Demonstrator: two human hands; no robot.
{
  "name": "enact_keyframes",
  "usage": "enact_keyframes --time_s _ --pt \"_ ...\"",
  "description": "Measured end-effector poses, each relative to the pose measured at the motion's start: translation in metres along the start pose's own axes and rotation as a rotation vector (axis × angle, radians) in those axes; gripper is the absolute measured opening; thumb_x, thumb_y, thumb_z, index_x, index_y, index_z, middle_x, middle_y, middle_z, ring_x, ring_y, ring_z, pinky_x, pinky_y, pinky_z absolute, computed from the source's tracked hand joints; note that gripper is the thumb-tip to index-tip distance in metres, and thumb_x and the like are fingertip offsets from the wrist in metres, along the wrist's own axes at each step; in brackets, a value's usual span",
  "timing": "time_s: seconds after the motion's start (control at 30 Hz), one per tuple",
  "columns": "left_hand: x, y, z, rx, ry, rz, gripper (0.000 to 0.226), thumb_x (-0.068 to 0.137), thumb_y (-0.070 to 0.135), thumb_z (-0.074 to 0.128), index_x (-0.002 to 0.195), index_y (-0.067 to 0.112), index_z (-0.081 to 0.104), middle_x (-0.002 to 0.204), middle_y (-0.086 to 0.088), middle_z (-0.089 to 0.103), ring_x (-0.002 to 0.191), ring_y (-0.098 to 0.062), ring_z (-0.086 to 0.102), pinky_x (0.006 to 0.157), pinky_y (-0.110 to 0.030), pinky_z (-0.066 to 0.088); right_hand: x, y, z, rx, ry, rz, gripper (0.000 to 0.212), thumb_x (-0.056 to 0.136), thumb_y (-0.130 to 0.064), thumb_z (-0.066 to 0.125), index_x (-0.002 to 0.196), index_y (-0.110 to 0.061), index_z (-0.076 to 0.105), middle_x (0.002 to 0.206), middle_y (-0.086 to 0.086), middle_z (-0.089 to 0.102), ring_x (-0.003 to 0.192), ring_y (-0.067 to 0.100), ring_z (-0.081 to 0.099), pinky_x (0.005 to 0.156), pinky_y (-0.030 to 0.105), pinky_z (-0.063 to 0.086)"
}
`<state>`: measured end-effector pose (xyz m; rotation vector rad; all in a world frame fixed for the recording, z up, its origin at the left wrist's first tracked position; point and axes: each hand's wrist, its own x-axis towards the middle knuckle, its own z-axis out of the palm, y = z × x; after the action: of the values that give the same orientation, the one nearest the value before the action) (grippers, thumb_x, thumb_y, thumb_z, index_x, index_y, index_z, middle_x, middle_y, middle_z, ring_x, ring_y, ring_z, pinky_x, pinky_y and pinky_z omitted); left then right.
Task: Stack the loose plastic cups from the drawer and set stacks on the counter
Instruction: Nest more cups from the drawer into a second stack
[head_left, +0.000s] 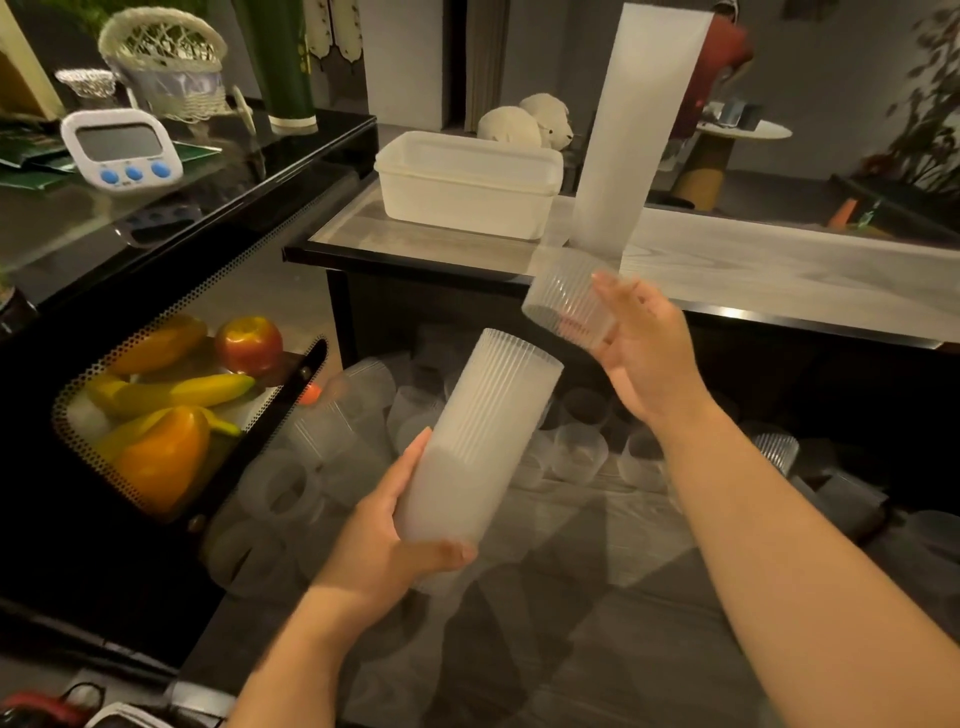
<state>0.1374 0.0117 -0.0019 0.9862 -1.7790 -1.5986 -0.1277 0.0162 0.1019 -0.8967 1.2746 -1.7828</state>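
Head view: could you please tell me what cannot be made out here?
- Tall stack on the counter: top cut by the frame edge.
- Cup count in the stack the left hand grips: walls blend together.
- Timer display: too small.
- Loose cups: far ones lost in shadow.

Cups (569, 304) and stacks (475, 441): frosted translucent white, vertical ribbing. Bin (467, 184) milky white. Counter (753, 270) pale grey woodgrain. Timer (122, 148) white, blue buttons. Fruit (161, 447): yellow, orange, red apple.
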Motion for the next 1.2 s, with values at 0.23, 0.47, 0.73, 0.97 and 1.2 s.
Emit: enact_keyframes --time_s 0.23,0.47,0.73,0.97,1.2 --pt "-0.003 0.003 0.009 -0.006 -0.055 0.015 0.105 0.057 0.03 0.091 0.136 0.063 0.03 0.131 0.029 0.046 0.117 -0.004 0.052 0.088 -0.033 0.057 -0.015 0.005 0.007 -0.063 -0.146 0.079 0.042 0.089 -0.025 0.066 0.126 -0.007 0.056 0.111 0.008 0.067 0.104 0.023 0.066 0.091 0.04 0.056" --pt "-0.007 0.005 0.01 -0.039 -0.067 0.011 0.112 0.051 0.033 0.09 0.142 0.055 0.03 0.133 0.024 0.049 0.116 -0.005 0.055 0.086 -0.031 0.057 -0.02 0.006 0.012 0.0 -0.14 0.038 0.047 0.086 -0.024 0.067 0.127 -0.003 0.058 0.123 0.018 0.065 0.113 0.029 0.065 0.092 0.042 0.055" --pt "-0.003 0.01 0.009 -0.066 -0.04 0.013 0.108 0.046 0.041 0.086 0.138 0.058 0.031 0.131 0.021 0.049 0.114 -0.005 0.055 0.075 -0.021 0.056 -0.023 0.018 0.02 -0.374 -0.212 0.032 0.041 0.098 -0.048 0.044 0.13 -0.028 0.059 0.13 -0.007 0.063 0.128 0.012 0.052 0.114 0.045 0.036" --pt "0.005 0.009 0.004 -0.048 0.022 0.062 0.106 0.057 0.035 0.085 0.144 0.055 0.028 0.131 0.023 0.05 0.115 -0.005 0.056 0.084 -0.031 0.057 -0.008 0.022 0.019 -0.371 -0.376 0.016 0.05 0.099 -0.062 0.016 0.128 -0.047 0.054 0.143 -0.012 0.053 0.138 0.008 0.042 0.119 0.036 0.027" --pt "0.01 0.004 0.001 -0.055 0.059 0.037 0.106 0.057 0.04 0.084 0.144 0.054 0.026 0.128 0.024 0.05 0.113 -0.007 0.057 0.081 -0.027 0.058 -0.002 0.105 0.0 -0.706 0.049 0.318 0.021 0.094 -0.024 0.055 0.113 -0.024 0.063 0.116 0.004 0.063 0.096 0.02 0.063 0.076 0.03 0.054"
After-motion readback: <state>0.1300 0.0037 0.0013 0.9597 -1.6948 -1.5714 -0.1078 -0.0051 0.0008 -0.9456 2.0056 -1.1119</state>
